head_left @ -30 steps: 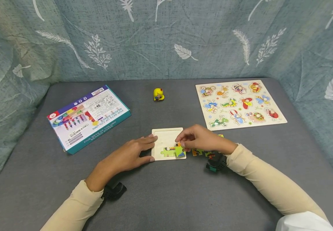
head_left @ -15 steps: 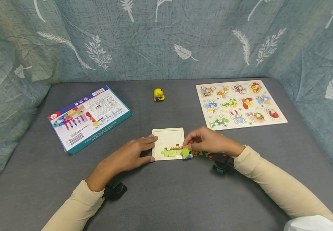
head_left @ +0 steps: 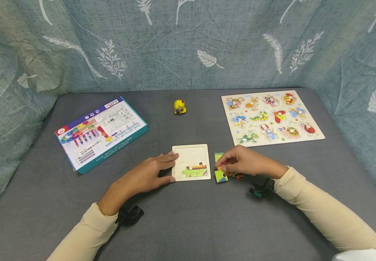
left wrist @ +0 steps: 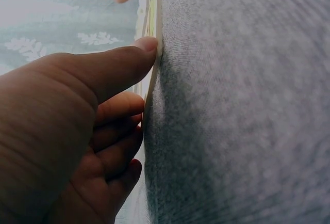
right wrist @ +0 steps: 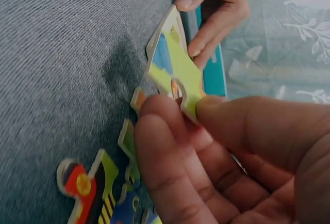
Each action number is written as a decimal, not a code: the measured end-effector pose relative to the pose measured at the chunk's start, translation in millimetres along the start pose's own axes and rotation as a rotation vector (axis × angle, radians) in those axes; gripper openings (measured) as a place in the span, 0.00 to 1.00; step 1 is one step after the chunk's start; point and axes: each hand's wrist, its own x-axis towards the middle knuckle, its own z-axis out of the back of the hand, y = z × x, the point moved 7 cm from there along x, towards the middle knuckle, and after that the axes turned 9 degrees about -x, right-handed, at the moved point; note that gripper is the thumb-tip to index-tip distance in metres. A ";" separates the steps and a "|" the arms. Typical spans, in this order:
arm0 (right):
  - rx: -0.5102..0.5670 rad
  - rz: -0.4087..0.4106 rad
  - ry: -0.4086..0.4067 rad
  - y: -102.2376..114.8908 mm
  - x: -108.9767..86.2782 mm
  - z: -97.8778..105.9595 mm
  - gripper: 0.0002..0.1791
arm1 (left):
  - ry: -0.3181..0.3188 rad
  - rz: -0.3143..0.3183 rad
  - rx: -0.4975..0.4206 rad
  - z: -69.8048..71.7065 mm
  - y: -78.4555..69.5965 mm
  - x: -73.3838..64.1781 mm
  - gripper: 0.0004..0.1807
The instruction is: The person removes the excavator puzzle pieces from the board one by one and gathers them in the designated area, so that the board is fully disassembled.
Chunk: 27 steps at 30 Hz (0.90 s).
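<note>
A small pale wooden puzzle tray (head_left: 189,154) lies at the middle of the table. Joined green pieces (head_left: 192,173) with a striped orange part sit along its lower side. My left hand (head_left: 143,175) rests at the tray's left edge, its fingers and thumb touching the rim. To the right of the tray, my right hand (head_left: 248,161) pinches a green puzzle piece (head_left: 221,176) with a blue patch between thumb and fingers. In the right wrist view this piece (right wrist: 180,69) is raised and tilted. Loose puzzle pieces (right wrist: 82,188) lie below that hand, partly hidden by it in the head view.
An insect peg puzzle board (head_left: 274,117) lies at the back right. At the left is a bead-set box (head_left: 103,134). A small yellow-haired toy figure (head_left: 179,107) stands at the back. A leaf-patterned curtain (head_left: 188,43) hangs behind the grey table (head_left: 188,224).
My right hand has moved right, carrying the green puzzle piece from over the tray's lower right corner to beside the tray. The left hand has stayed in place.
</note>
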 end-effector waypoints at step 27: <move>-0.103 0.071 0.038 10.1 -21.9 -6.3 0.09 | -0.006 -0.008 0.008 0.3 0.3 -0.2 0.31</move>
